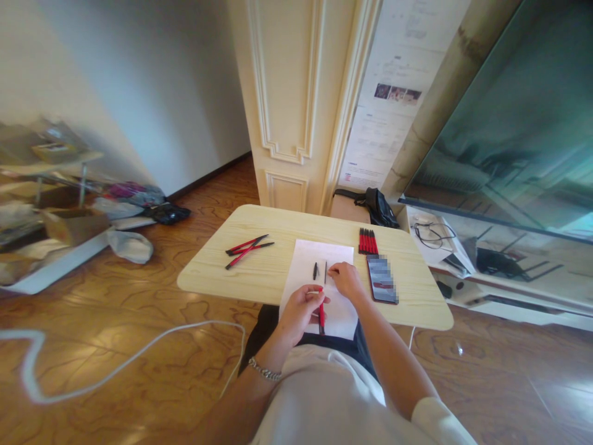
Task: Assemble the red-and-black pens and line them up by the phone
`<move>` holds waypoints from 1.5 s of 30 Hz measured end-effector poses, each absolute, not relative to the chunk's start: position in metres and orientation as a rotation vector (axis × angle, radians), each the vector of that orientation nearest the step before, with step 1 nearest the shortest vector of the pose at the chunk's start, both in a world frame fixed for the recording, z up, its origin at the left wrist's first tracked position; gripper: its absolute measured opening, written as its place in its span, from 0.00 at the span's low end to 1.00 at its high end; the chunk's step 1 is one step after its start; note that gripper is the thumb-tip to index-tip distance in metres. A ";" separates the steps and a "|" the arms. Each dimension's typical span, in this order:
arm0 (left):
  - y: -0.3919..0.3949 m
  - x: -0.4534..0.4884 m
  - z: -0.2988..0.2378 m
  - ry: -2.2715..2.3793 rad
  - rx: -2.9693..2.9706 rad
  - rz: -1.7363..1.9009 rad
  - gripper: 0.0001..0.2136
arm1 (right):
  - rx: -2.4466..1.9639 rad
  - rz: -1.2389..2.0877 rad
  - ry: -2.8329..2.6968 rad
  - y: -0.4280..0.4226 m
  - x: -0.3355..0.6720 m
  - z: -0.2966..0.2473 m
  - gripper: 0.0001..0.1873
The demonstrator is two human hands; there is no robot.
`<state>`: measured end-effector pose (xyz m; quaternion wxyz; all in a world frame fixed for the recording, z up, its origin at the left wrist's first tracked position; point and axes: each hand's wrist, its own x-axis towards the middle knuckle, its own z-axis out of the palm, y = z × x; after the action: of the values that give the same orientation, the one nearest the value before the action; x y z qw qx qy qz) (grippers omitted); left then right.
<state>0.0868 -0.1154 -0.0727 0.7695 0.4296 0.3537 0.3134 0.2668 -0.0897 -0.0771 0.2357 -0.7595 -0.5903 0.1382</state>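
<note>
My left hand is closed around the red barrel of a pen, which points down toward my lap over a sheet of white paper. Just right of it, my right hand has its fingers bent together, with the fingertips at a thin dark pen refill. A short black pen part lies on the paper left of the refill. Toward the table's left side, several red and black pens lie crossed over one another.
A row of several red and black pens stands side by side at the right, above a phone. The pale wooden table has rounded corners. A black bag sits behind it; a white cable crosses the floor at left.
</note>
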 end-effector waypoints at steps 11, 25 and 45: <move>-0.116 0.088 -0.067 0.762 0.958 0.691 0.19 | -1.752 0.510 -1.369 -0.109 0.266 -0.058 0.12; -0.102 0.097 -0.070 0.812 1.001 0.944 0.17 | -1.570 0.906 -1.392 -0.156 0.233 -0.050 0.06; -0.097 0.080 -0.091 1.051 2.076 0.839 0.09 | -2.215 0.341 -1.338 -0.106 0.281 -0.076 0.05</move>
<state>0.0798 -0.0968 -0.0914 0.3282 0.7929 0.4013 0.3204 0.2815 -0.1064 -0.0756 0.2629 -0.8188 -0.4946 0.1261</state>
